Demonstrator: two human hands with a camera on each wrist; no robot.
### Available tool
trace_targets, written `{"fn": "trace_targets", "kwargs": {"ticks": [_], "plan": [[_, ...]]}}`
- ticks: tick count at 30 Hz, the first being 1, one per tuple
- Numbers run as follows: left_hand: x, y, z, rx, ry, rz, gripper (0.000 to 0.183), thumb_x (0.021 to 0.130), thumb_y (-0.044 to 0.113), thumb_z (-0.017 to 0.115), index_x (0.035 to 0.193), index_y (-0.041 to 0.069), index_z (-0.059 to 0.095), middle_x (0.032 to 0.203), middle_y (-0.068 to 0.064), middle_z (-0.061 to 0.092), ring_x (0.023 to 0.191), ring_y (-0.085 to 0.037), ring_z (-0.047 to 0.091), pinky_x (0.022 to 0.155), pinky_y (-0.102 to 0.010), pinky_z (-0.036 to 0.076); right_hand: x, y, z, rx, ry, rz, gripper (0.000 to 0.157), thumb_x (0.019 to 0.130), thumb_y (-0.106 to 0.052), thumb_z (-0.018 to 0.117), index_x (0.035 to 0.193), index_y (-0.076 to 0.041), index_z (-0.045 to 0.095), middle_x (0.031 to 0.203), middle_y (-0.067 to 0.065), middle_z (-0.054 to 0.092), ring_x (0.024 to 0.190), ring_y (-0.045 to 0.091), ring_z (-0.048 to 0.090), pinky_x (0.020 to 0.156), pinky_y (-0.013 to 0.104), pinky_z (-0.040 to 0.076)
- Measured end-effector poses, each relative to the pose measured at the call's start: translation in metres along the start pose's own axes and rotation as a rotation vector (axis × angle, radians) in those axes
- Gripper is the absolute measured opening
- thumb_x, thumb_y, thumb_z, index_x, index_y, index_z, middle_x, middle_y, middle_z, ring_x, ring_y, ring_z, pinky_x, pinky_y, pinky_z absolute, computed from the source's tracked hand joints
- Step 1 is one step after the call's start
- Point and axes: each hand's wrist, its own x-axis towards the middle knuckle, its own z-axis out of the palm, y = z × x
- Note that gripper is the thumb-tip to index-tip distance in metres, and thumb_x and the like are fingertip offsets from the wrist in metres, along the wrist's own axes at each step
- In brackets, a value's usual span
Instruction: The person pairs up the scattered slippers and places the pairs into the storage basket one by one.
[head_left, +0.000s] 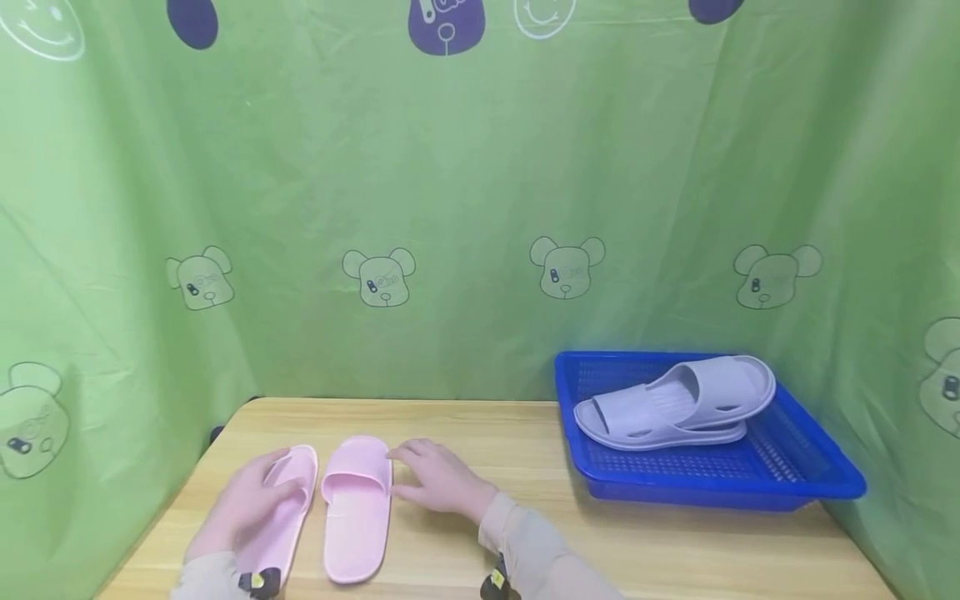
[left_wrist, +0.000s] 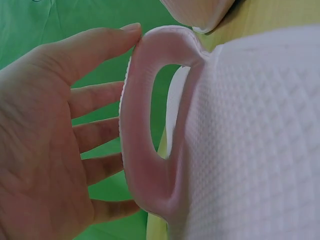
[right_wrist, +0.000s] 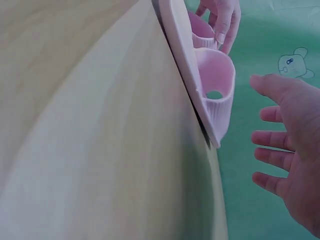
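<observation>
Two pink slippers lie side by side on the wooden table, soles down. Over the strap of the left pink slipper is my left hand; in the left wrist view the spread fingers and thumb of that hand lie along the outside of the strap. To the right of the right pink slipper is my right hand, fingertips near its strap. The right wrist view has a gap between this hand and the slipper strap, with nothing held.
A blue plastic basket stands at the table's right, holding two grey-lilac slippers, one partly on top of the other. The wooden table backs onto a green printed curtain that also hangs on both sides.
</observation>
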Motion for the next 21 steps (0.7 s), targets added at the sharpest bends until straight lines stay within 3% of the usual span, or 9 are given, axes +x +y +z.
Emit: {"fn": "trace_targets", "kwargs": {"ticks": [3,14,21], "plan": [[0.000,-0.001,0.001,-0.030,-0.013,-0.009,0.083,0.086,0.049,0.068,0.148,0.002,0.037,0.149,-0.026,0.040,0.137,-0.049,0.037,0.112,-0.064,0.029,0.004,-0.002,0.005,0.022,-0.019,0.021,0.055,0.093,-0.048,0.059,0.138,-0.017,0.052,0.134,0.002,0.059,0.125,0.019,0.055,0.108,0.040,0.045],[-0.003,0.001,0.001,0.010,-0.036,-0.027,0.085,0.085,0.051,0.068,0.147,0.001,0.037,0.151,-0.028,0.037,0.137,-0.052,0.033,0.111,-0.066,0.029,0.015,-0.006,0.022,0.144,-0.087,0.105,0.066,0.092,-0.054,0.058,0.146,-0.019,0.044,0.148,0.008,0.047,0.136,0.025,0.046,0.113,0.045,0.040],[-0.001,-0.003,0.002,-0.011,-0.023,0.000,0.085,0.083,0.046,0.073,0.145,-0.001,0.039,0.149,-0.029,0.039,0.136,-0.052,0.034,0.111,-0.066,0.028,0.022,-0.005,0.030,0.251,-0.106,0.131,0.075,0.091,-0.056,0.058,0.151,-0.018,0.034,0.156,0.011,0.036,0.143,0.028,0.037,0.117,0.048,0.034]]}}
